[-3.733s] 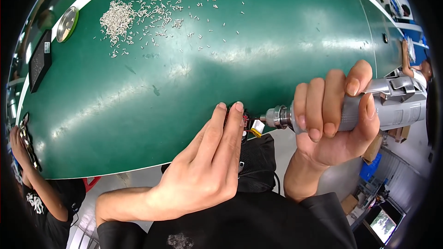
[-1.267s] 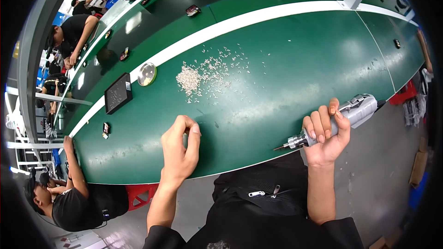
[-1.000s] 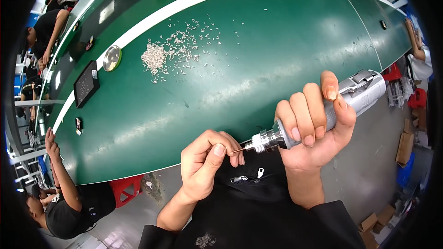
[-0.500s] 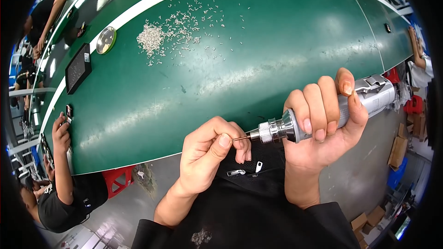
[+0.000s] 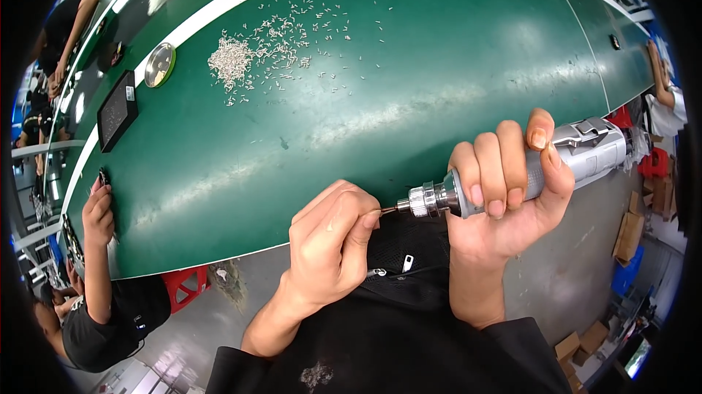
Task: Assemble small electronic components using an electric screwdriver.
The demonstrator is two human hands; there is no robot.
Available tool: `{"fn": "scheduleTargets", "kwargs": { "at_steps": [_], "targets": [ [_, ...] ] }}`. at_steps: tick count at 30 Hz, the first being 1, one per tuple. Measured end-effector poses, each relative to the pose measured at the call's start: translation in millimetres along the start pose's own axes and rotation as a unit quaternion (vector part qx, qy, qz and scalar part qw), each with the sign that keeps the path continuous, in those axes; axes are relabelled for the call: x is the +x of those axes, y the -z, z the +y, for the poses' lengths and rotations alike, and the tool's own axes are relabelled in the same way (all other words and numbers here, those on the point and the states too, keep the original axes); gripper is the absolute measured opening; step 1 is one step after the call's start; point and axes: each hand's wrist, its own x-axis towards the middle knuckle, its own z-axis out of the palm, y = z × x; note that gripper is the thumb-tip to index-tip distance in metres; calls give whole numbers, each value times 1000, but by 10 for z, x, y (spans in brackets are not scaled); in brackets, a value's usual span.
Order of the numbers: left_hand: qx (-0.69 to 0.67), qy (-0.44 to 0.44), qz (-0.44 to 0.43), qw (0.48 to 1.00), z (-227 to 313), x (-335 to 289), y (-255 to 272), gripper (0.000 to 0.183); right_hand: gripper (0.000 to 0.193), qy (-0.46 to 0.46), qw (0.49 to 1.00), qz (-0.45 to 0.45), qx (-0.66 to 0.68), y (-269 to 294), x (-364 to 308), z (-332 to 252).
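A silver-grey electric screwdriver (image 5: 603,151) lies sideways across my right hand (image 5: 504,197), whose fingers curl over its body. Its ribbed metal collar (image 5: 423,202) and thin bit (image 5: 390,210) point left. My left hand (image 5: 333,240) is closed, pinching the bit's tip between thumb and fingers. Whether a small part sits on the tip is hidden by the fingertips. Both hands are held in front of my body at the near edge of the green table (image 5: 409,50).
Small silver pin-like pieces (image 5: 230,61) lie in a pile, scattering rightward. Left of them are a round clear dish (image 5: 160,65) and a black tray (image 5: 118,111). A co-worker's hand (image 5: 98,215) holds a small dark object at the left table edge. Cardboard boxes (image 5: 629,237) stand at right.
My left hand has turned, its knuckles now more toward the view and its fingers curled tighter around the bit's tip. The screwdriver has shifted slightly. The whole view has moved a little.
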Motion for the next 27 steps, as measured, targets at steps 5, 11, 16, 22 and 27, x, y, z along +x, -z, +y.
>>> {"fn": "scheduleTargets", "kwargs": {
  "at_steps": [5,11,16,22,27],
  "targets": [
    [-72,41,-12,997,-16,52,4,6,12,-6,998,39,39,43,70,-20],
    [162,80,131,975,59,231,655,40,13,-14,991,116,65,-21,124,41],
    [280,100,251,921,-365,745,1799,24,8,-6,986,162,32,64,30,-63],
    [505,232,267,787,-1118,1393,3540,37,8,-17,992,124,1,85,10,-28],
    [525,232,178,799,-1743,1566,3923,52,9,-25,992,121,14,86,14,-60]
  ]
}}
